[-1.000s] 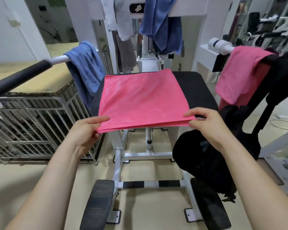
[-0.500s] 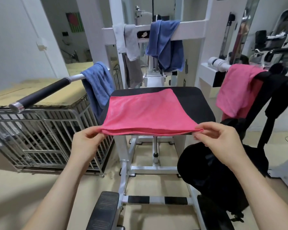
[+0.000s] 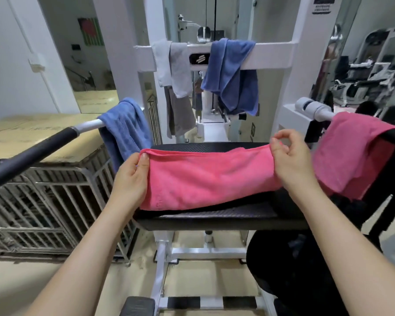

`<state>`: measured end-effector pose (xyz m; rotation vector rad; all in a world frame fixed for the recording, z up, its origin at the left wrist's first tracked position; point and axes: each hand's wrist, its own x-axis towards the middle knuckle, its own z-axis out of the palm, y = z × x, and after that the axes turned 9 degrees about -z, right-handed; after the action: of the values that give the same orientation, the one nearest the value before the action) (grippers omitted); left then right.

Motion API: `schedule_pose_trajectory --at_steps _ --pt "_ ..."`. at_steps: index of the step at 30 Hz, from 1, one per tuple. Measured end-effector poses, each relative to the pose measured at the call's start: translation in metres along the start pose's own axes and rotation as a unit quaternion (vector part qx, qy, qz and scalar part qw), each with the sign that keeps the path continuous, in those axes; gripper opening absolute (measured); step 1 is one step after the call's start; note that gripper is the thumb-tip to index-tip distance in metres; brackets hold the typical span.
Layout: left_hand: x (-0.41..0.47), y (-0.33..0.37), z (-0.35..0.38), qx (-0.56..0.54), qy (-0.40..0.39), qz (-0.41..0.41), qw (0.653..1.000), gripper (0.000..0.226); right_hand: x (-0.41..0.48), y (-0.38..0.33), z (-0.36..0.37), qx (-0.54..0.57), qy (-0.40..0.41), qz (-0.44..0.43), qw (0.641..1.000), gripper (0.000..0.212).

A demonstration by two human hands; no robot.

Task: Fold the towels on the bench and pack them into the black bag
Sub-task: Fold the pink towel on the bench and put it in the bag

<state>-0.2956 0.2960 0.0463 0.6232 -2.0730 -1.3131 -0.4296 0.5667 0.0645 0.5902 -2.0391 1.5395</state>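
Machine frame (image 3: 276,53), white steel: stands upright behind the counter (image 3: 214,216), with its crossbar high in the view.

Wire cage (image 3: 43,213): on the floor left of the counter, with a cardboard sheet (image 3: 32,137) lying on top.

Black bag (image 3: 294,281): lower right, below the counter's right front corner. Whether it is open cannot be told.

Counter: black padded top, centre of view, carrying one towel.

Pink towel (image 3: 203,179): folded, lying across the counter from left to right. Its near edge rests on the pad and its far edge is raised at both ends.

Second pink towel (image 3: 356,151): draped over the right-hand bar, just beside the right hand (image 3: 290,160).

Dark blue towel (image 3: 233,74): hung over the crossbar.

Light blue towel (image 3: 126,131): hung over the left handle bar, near the left hand (image 3: 130,179).

Grey-white towel (image 3: 176,69): over the crossbar, left of the dark blue towel.

Hands: the left hand grips the pink towel's left end, thumb on top of the fold. The right hand pinches the upper edge at the right end between thumb and forefinger, the other fingers loosely curled.
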Motion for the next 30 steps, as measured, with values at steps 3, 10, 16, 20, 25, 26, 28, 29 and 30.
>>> schedule_pose_trajectory --at_steps 3,10,16,20,25,26,28,29,30 --pt "0.026 -0.007 0.009 0.014 -0.015 -0.038 0.999 0.035 0.029 0.013 0.028 -0.057 -0.064 0.036 0.996 0.012" --pt "0.063 -0.028 0.02 0.167 -0.014 -0.072 0.983 0.036 0.046 0.048 0.076 -0.368 -0.189 -0.014 0.91 0.016" --pt "0.06 -0.033 0.017 0.273 0.013 -0.031 0.961 0.027 0.04 0.05 0.084 -0.477 -0.203 -0.072 0.852 0.031" --pt "0.051 -0.028 0.014 0.384 0.028 -0.026 0.923 0.029 0.05 0.048 0.072 -0.428 -0.271 0.019 0.862 0.055" --pt "0.066 -0.033 0.015 0.385 -0.035 0.1 0.917 0.039 0.076 0.027 0.049 -0.258 -0.361 0.152 0.883 0.027" --pt "0.068 -0.031 0.016 0.407 -0.066 0.094 0.906 0.039 0.078 0.026 0.049 -0.268 -0.361 0.161 0.879 0.025" --pt "0.067 -0.026 0.017 0.407 -0.091 0.062 0.907 0.034 0.078 0.023 0.057 -0.31 -0.365 0.172 0.861 0.026" --pt "0.064 -0.024 0.015 0.381 -0.093 0.041 0.919 0.028 0.079 0.022 0.063 -0.331 -0.361 0.164 0.856 0.024" --pt "0.059 -0.02 0.012 0.333 -0.104 0.015 0.937 0.023 0.08 0.021 0.068 -0.354 -0.346 0.143 0.857 0.02"
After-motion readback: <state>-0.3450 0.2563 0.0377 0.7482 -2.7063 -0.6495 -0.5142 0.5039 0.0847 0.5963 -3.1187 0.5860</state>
